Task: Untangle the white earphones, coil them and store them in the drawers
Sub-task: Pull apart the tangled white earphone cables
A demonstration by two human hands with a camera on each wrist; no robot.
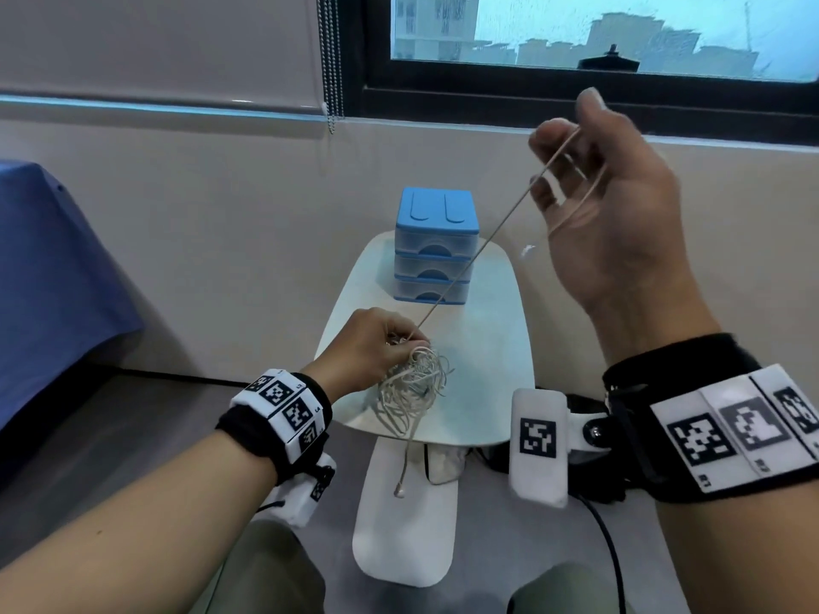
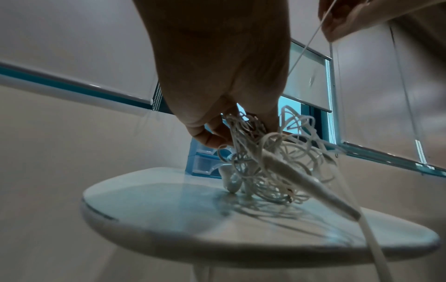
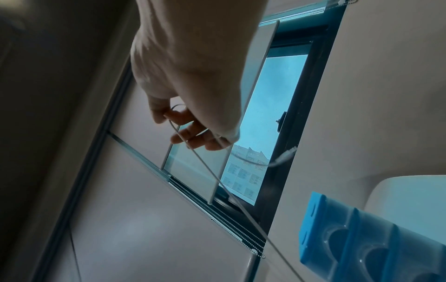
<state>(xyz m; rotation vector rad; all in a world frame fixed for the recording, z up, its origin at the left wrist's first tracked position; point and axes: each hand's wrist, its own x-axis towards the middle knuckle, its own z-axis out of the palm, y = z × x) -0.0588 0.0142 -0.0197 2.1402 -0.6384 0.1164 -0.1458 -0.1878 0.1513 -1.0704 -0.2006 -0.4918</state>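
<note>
Behind the bench (image 1: 483, 347), drawers (image 1: 436, 245) are set near its far edge. Tangled earphones (image 1: 414, 392) are pinched by the left hand (image 1: 368, 347) at the near edge. One taut strand is looped round the raised right hand (image 1: 620, 214), fingers curled.

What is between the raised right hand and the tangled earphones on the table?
A taut white cord runs from right hand to the tangle, crossing before the drawers; head view.
</note>
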